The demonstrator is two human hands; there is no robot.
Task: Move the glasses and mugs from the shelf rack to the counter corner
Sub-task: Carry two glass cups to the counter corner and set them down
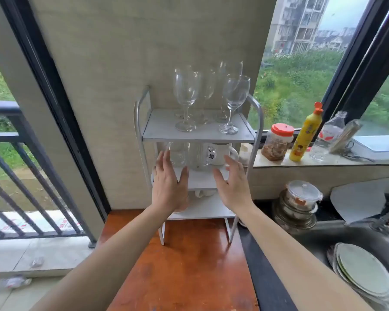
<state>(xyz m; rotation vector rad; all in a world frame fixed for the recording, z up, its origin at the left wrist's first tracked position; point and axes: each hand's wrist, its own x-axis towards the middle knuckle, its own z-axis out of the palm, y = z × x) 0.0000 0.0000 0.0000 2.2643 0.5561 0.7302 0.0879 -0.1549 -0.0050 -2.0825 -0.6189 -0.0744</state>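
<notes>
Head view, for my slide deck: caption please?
Both open hands reach toward glasses and mug on the rack's middle shelf.

Beige wall (126, 63) between daylit windows (301, 63).

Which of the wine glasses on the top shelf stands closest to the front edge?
The wine glass at the right front of the top shelf. Its foot sits nearest the front edge; the left-front glass stands slightly farther back, and the others stand behind, toward the wall.

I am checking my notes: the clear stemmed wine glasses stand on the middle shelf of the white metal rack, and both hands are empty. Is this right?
Not quite. The head view shows the clear stemmed wine glasses on the top shelf of the white metal rack. Both hands are indeed empty.
</notes>
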